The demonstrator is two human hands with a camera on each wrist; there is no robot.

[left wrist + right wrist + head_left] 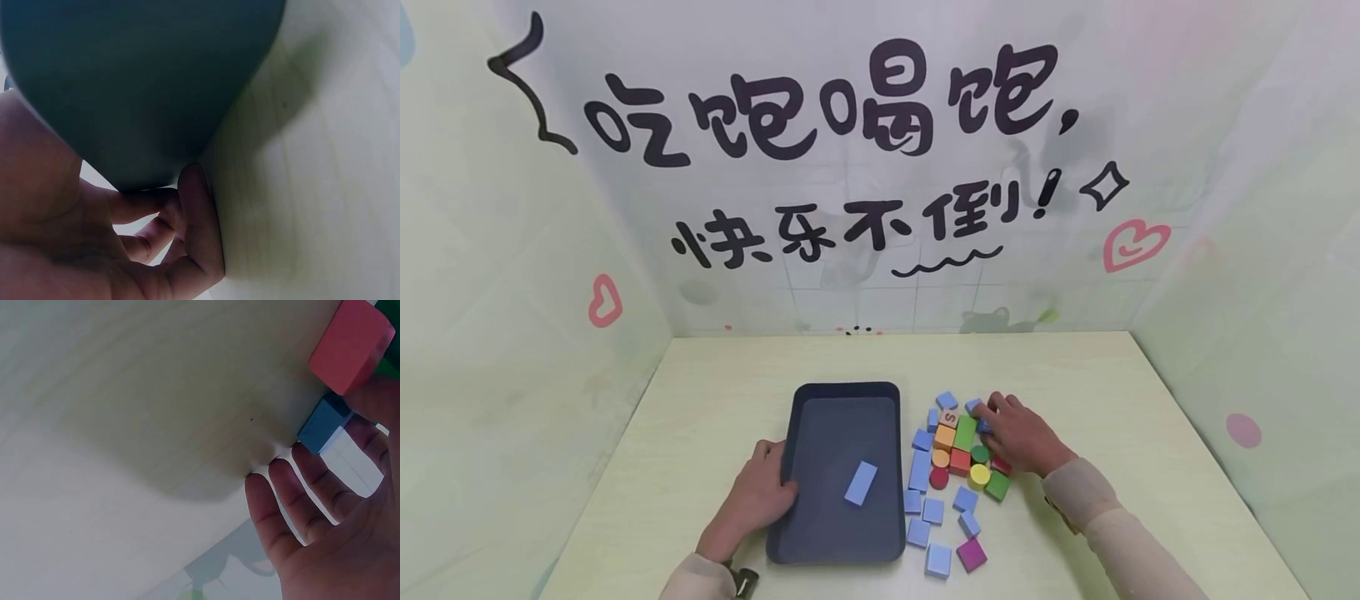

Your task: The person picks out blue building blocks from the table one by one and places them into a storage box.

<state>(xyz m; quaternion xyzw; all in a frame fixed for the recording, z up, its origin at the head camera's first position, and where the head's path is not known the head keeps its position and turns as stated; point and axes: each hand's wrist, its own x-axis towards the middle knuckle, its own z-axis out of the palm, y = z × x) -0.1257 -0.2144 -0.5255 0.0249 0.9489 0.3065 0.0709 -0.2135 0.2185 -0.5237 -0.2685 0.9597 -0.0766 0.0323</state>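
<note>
On the counter (715, 367), left of its middle, lies a dark tray (816, 533), its long sides running near to far, with one blue block (861, 483) set aslant inside its right half. The left hand (760, 492) grips the tray's left side, thumb over the rim and fingers bent against the wall outside. Right of the tray spreads a loose cluster of blocks, which the right hand (1026, 437) meets from the right, partly covering it. Its fingers are spread, one tip touching a small blue piece (324, 425), beside a red block (353, 347); whether the thumb pinches that piece I cannot tell. Within the cluster, an orange cube (945, 437) sits between a cube marked S (949, 418) on its far side and an orange cylinder (941, 459) on its near side; a green block (965, 433) is just right. Nearer are a red cube (960, 462), a red cylinder (939, 477), a yellow cylinder (979, 476) and a green cube (997, 485). A long blue block (919, 472) stands in the way between these and the tray, with smaller blue ones along the same strip. A purple cube (972, 554) lies at the near end. Beyond the counter rises a wall (865, 304) with black lettering.
</note>
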